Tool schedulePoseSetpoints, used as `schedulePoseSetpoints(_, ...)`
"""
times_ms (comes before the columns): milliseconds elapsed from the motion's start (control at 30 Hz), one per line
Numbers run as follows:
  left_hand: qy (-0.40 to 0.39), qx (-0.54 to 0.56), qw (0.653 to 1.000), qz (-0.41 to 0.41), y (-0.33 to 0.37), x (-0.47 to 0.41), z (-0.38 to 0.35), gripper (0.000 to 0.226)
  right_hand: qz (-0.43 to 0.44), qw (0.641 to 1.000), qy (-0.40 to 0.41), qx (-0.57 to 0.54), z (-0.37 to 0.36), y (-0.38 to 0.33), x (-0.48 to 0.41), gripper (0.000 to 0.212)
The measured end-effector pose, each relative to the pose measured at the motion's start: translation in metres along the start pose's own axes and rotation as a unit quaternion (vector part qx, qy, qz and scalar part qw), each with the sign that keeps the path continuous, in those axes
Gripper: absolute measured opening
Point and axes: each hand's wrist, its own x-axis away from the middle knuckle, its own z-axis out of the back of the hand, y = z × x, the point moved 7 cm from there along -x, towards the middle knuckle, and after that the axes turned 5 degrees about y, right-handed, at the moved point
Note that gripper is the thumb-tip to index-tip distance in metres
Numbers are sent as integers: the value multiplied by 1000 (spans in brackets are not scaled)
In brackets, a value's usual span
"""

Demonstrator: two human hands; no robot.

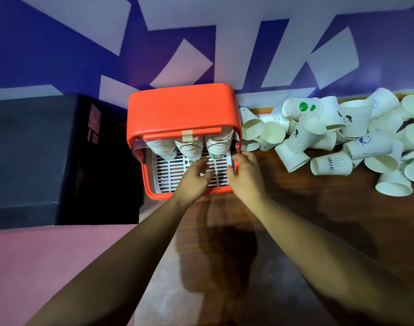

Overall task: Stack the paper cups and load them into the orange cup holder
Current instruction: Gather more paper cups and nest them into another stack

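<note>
Three cup stacks (pixel 189 147) fill the rear of the orange cup holder (pixel 180 107); left hand (pixel 195 176) lies slack, empty on its grate (pixel 168 170), grip of right hand (pixel 247 175) unclear; loose paper cups (pixel 356 137) heaped rightward on bench (pixel 318 220), nearer right hand.

Wall (pixel 60 55) blue with big white shapes — black box (pixel 36 149) at left, brown wooden table (pixel 318 220), pink floor (pixel 36 267).

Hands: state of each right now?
Left hand: open, fingers on the white grid tray.
Right hand: at the tray's right edge; grip cannot be told.
</note>
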Motion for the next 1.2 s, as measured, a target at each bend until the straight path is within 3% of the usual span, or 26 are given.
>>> schedulePoseSetpoints(267,-10,-91,994,-57,16,35,13,20,-46,998,21,43,70,31,36,34)
schedulePoseSetpoints(467,-59,-124,980,-143,77,53,-33,15,-109,986,35,124,150,85,50,43)
schedulePoseSetpoints(700,-95,-193,954,-207,141,45,-123,22,-172,971,46,157,222,171,39,48)
schedulePoseSetpoints(967,-125,-276,926,-226,180,18,-244,43,-160,974,50,151,257,250,25,47)
schedulePoseSetpoints(1200,-91,-327,916,-215,191,-22,-324,75,-143,962,158,172,295,307,15,49)
